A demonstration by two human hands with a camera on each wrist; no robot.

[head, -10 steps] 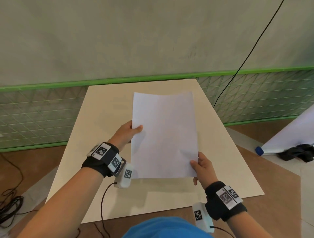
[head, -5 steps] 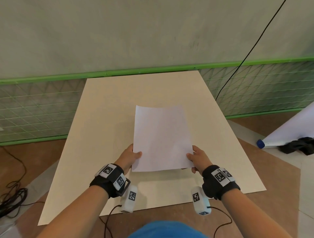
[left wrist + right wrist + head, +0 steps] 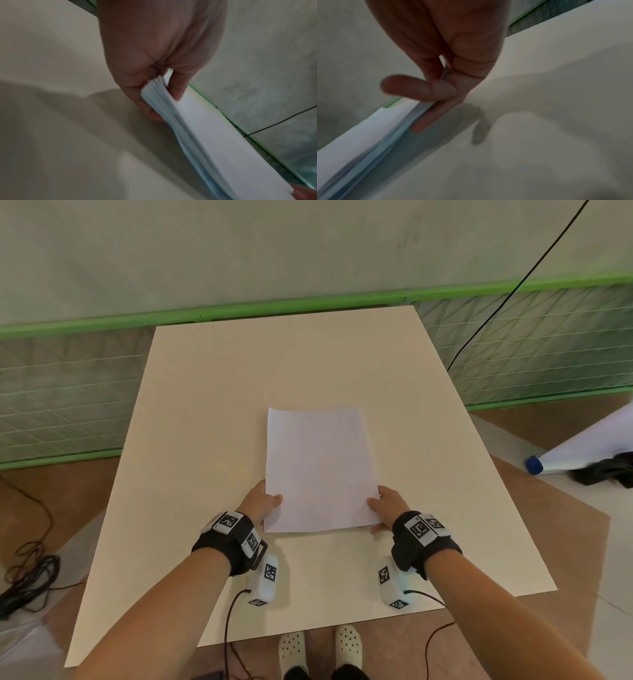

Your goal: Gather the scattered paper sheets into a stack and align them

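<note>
while the stack [image 3: 318,470] sits low over the board [image 3: 205,405], the left hand [image 3: 260,503] pinches its near left corner, thumb on top, fingers beneath; the right hand [image 3: 387,506] clamps the near right corner the same way.

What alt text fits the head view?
Seen from above, the left hand and right hand hold the near corners of a white paper stack low over a beige table. A green-railed mesh fence stands beyond it.
</note>
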